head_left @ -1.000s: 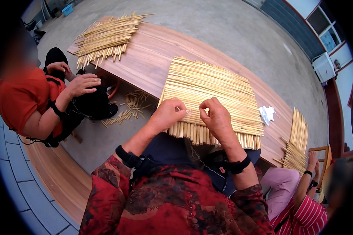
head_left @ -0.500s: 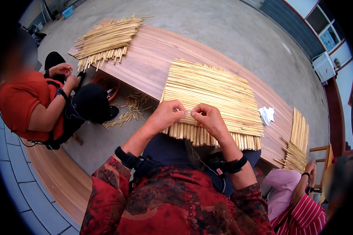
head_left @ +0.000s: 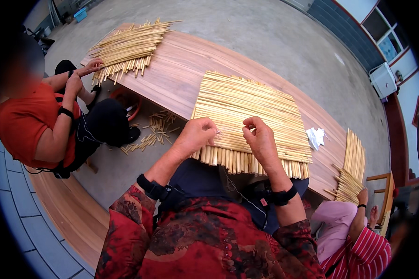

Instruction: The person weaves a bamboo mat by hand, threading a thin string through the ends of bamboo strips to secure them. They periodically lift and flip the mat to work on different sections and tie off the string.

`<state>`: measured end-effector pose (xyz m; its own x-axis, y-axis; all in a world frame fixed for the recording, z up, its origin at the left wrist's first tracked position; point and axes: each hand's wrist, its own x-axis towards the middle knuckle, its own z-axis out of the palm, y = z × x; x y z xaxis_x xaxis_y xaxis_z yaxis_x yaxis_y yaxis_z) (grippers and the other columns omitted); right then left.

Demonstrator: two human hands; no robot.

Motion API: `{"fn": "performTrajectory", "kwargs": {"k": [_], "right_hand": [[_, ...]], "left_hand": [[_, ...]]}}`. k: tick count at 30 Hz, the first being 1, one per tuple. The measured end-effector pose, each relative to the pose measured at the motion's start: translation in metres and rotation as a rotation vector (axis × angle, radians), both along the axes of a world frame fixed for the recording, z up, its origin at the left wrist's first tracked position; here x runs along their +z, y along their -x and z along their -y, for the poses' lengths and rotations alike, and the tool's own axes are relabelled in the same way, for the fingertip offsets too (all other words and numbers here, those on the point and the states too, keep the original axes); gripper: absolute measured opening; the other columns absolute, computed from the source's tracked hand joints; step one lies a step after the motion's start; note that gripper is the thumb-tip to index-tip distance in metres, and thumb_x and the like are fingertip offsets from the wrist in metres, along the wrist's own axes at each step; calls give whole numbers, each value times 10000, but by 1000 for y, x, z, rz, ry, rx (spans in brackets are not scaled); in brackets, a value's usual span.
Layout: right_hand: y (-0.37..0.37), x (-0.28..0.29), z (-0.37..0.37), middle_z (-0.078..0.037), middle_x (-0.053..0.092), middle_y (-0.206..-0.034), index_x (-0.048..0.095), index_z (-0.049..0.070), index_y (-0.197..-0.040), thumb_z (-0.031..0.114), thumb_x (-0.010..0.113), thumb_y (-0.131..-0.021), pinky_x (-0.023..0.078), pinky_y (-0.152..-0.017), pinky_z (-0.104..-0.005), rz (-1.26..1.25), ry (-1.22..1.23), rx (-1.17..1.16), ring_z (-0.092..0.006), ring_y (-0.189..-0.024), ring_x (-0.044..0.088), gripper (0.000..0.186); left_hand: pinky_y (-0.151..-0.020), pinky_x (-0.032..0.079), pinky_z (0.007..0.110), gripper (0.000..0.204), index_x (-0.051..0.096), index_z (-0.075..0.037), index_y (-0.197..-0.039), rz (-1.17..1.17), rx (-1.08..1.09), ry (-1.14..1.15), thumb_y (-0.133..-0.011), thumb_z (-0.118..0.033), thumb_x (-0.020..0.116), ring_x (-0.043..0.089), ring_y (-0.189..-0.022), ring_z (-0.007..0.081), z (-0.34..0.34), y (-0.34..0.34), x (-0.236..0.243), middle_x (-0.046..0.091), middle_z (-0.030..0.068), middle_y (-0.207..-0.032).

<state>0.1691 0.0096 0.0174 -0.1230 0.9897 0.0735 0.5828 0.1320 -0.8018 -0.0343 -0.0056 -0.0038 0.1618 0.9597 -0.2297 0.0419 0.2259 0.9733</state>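
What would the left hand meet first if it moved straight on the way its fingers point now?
Probably the right hand. The left hand is pinched, fingertips aimed at it across a small gap above the reed mat. Depth is unclear; it might pass just over the mat's near edge instead.

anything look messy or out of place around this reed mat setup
Yes. Short cut reed pieces lie scattered on the concrete floor under the table's left edge, beside a seated co-worker. A crumpled white scrap sits on the table right of the reed mat. The mat itself looks tidy.

Mat (head_left: 251, 109): pale dry straw-like stalks, matt, ribbed. Table (head_left: 181, 69): smooth brown wood, visible grain. Ground (head_left: 265, 32): rough grey concrete.
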Motion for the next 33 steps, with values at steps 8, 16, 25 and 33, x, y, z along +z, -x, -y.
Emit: {"fn": "performTrajectory", "kwargs": {"k": [8,16,25,33], "right_hand": [[26,-7,11,-126,624,-829,639,33,-840,137,660,-774,481,-713,-377,50,3,219,-301,-802,608,124],[23,-5,5,-138,628,-817,632,28,-796,113,639,-747,478,-713,-371,61,73,275,-313,-791,605,98],[5,-18,-1,-141,635,-765,622,10,-793,84,604,-752,482,-706,-351,22,120,148,-290,-747,616,87],[6,-9,0,-150,631,-757,616,0,-792,74,593,-755,481,-695,-349,8,124,249,-288,-736,618,86]], "left_hand": [[-428,363,171,81,607,-17,-839,27,-16,-8,-847,-97,601,481,-501,36,0,0,-3,570,14,-634],[-439,373,184,44,618,-32,-833,-177,-88,-150,-817,-65,593,496,-519,35,1,-1,1,573,9,-613],[-407,366,193,66,603,3,-840,-129,-42,-68,-814,-31,552,474,-446,54,-4,1,0,602,58,-620],[-422,438,199,43,529,-5,-884,356,53,146,-862,-34,507,591,-588,114,-8,7,0,633,164,-902]]}}
